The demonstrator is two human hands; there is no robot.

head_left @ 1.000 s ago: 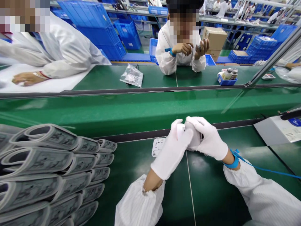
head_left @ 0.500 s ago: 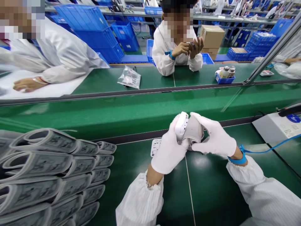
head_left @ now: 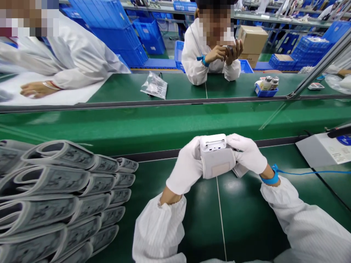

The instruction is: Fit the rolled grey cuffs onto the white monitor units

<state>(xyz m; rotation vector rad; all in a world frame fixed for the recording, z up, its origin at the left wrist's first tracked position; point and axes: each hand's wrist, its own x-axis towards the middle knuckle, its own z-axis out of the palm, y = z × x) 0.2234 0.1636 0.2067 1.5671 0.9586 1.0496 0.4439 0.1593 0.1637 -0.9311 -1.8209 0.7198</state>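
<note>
Two parts, a white device (head_left: 213, 143) and a grey cuff (head_left: 218, 163), lie between my fingers: my left hand (head_left: 185, 167) grasps both, my right hand (head_left: 250, 155) the cuff's right end. Rolled cuffs (head_left: 59, 180) lie left of the fingers.

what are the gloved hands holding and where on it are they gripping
A white device with a grey cuff: the left hand grips its left side, the right hand the cuff's right end.
</note>
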